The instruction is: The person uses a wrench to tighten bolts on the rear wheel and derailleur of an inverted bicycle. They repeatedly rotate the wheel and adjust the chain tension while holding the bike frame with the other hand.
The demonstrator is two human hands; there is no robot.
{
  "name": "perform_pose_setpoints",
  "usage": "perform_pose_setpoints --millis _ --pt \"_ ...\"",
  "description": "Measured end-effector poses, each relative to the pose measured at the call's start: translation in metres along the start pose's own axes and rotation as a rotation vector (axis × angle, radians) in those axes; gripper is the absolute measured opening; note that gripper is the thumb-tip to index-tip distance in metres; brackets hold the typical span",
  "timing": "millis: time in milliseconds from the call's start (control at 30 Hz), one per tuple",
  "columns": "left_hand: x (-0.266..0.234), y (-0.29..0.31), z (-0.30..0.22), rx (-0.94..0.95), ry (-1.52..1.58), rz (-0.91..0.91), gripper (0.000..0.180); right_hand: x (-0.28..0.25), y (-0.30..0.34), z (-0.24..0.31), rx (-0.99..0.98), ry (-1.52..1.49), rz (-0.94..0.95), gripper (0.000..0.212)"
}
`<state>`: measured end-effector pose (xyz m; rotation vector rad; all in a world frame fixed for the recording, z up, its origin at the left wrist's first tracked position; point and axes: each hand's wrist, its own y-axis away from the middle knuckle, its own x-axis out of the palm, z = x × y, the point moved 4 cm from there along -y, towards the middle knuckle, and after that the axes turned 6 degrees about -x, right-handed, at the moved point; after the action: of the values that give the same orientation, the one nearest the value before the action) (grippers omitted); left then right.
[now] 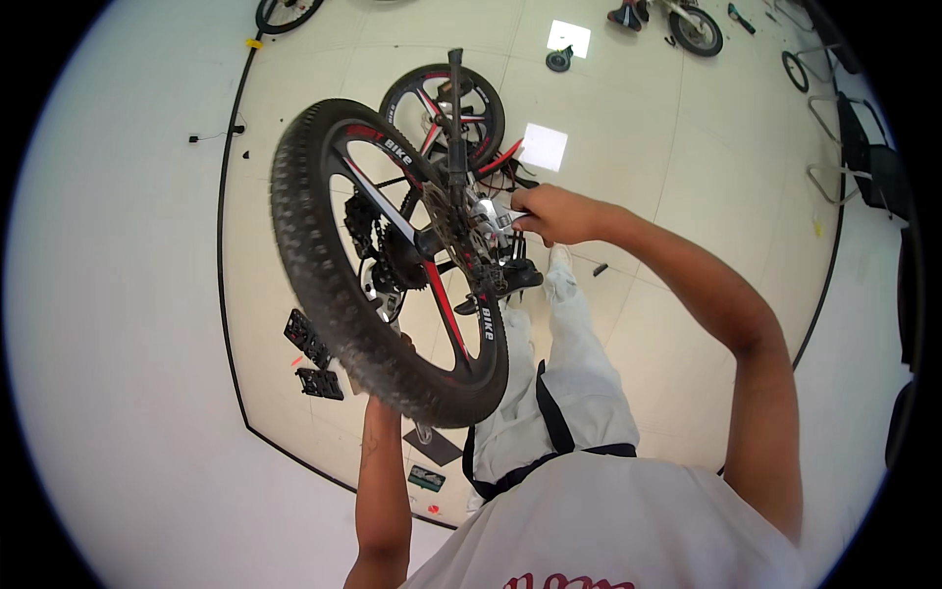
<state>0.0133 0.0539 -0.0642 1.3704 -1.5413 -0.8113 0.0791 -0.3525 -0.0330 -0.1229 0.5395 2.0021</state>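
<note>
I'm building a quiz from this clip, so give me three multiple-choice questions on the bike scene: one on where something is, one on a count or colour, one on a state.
1. Where do the loose black pedals lie?
A. on the floor left of the big wheel
B. on a chair
C. in the right hand

2. How many loose pedals lie there?
A. one
B. two
C. four

3. What is the right hand doing?
A. hanging free
B. gripping a silver tool at the hub
C. resting on the floor

Answers: 1 A, they lie on the pale tiles beside the knobby tyre. 2 B, two show. 3 B, fingers close around it.
</note>
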Motion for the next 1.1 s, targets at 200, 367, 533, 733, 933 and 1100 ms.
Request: perform_pose_setpoints --millis 200,367,533,733,933,1100 --pt "-0.007 0.006 0.020 0.136 0.163 0.008 0.027 0.015 -0.017 0.008 -0.410 0.270 -0.079 0.016" --pt "0.068 0.060 -0.027 0.221 0.014 -0.124 0.028 0.008 -0.016 -0.020 -0.204 -0.155 0.029 0.023" --pt "0.072 0.063 -0.026 0.244 -0.012 -0.164 0.029 -0.006 -0.040 -0.041 -0.189 -0.232 0.097 0.024" --pt "0.018 0.004 0.004 0.200 0.039 -0.066 0.023 -0.019 -0.072 -0.028 -0.261 -0.073 0.174 0.028" --pt "0.016 0.006 0.006 0.389 0.159 0.081 0.022 -0.033 -0.075 0.014 -0.442 0.632 0.173 0.035" --pt "0.024 0.025 0.007 0.532 0.147 0.091 0.032 -0.028 -0.055 0.051 -0.609 0.982 0.032 0.021"
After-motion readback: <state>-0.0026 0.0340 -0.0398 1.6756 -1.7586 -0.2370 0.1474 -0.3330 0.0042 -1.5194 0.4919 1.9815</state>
